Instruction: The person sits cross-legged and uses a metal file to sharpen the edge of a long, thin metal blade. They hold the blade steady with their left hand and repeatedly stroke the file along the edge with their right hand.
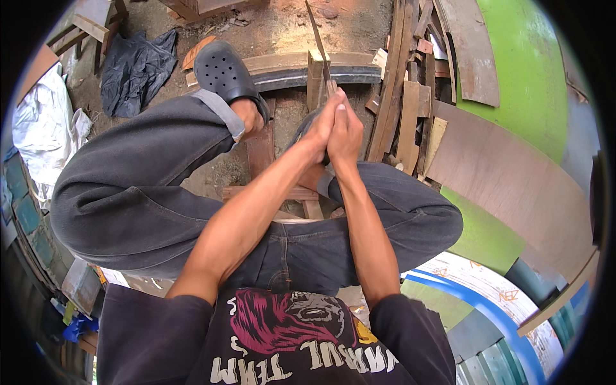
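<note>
My left hand (322,131) and my right hand (346,133) are pressed together around the handle of a long, narrow-bladed tool (317,32). Its dark blade points away from me and shows nearly edge-on, so I cannot tell whether it is a saw or a machete. Right beside the blade, on its left, is a pale wooden piece (316,80) lying lengthwise away from me. It crosses a long wooden beam (276,62) with a dark strip along its near side. My left foot, in a black clog (224,72), rests by that beam. My hands partly hide my right foot.
Stacked wooden strips (388,83) lie on the right, beside a brown board (513,173) and a green panel (523,70). On the left are a black plastic sheet (136,72) and white cloth (46,131). Wooden pieces (260,151) lie between my legs on the dirt ground.
</note>
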`<state>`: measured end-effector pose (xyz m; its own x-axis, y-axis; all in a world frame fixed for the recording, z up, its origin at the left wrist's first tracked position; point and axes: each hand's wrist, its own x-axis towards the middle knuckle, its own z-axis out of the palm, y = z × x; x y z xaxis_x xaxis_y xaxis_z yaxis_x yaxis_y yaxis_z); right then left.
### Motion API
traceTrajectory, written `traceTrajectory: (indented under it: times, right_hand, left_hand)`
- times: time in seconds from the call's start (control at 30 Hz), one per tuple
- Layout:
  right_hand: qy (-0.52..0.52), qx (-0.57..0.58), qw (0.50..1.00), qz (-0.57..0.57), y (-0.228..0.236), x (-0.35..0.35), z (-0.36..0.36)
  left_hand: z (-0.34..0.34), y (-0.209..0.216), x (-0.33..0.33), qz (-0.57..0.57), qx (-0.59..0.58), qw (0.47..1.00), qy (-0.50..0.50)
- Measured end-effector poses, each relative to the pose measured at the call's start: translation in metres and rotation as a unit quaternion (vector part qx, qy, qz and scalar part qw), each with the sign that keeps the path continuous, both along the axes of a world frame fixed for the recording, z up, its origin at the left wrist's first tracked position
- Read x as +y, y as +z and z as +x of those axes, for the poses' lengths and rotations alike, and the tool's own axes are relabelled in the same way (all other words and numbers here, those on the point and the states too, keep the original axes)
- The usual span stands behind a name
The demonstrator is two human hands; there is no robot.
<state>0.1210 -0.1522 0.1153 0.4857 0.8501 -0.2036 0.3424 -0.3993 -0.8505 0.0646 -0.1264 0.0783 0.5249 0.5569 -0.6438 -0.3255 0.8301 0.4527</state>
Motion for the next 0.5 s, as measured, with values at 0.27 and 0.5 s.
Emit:
traceTrajectory:
  times: [0.27,0.5]
  right_hand:
    - [-0.031,0.082,0.993,-0.080,0.026,-0.008,0.013]
    - [-0.001,0.100,0.992,-0.083,0.105,-0.146,0.006]
  left_hand:
    - [0.006,0.024,-0.008,-0.077,0.060,0.993,-0.068]
    - [0.000,0.087,-0.155,-0.052,0.160,0.981,-0.092]
